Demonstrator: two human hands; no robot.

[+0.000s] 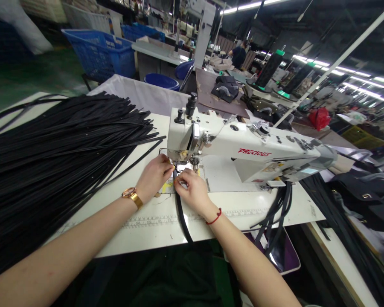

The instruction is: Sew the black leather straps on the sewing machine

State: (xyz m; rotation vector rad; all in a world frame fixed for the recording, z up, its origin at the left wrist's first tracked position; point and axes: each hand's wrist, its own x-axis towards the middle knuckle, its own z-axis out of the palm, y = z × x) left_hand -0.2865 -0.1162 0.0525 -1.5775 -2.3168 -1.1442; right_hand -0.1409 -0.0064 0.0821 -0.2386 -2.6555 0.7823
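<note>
A narrow black strap (180, 212) runs from under the needle area of a white sewing machine (230, 140) down over the table's front edge. Left of the presser foot, my left hand (155, 174) has its thumb and fingers pinched together at the strap's edge; the exact grip is partly hidden. My right hand (194, 191) is closed on the strap just in front of the foot, thumb and forefinger curled in a pinch. Beside my left forearm, a large heap of black straps (60, 149) covers the left of the white tabletop (147, 230).
A ruler strip (160, 221) crosses the tabletop near its front edge. More black straps (283, 204) hang over the edge at the right. Behind the machine are a blue basket (99, 53), blue stools (161, 81) and a brown table (208, 91). A person (239, 54) is farther back.
</note>
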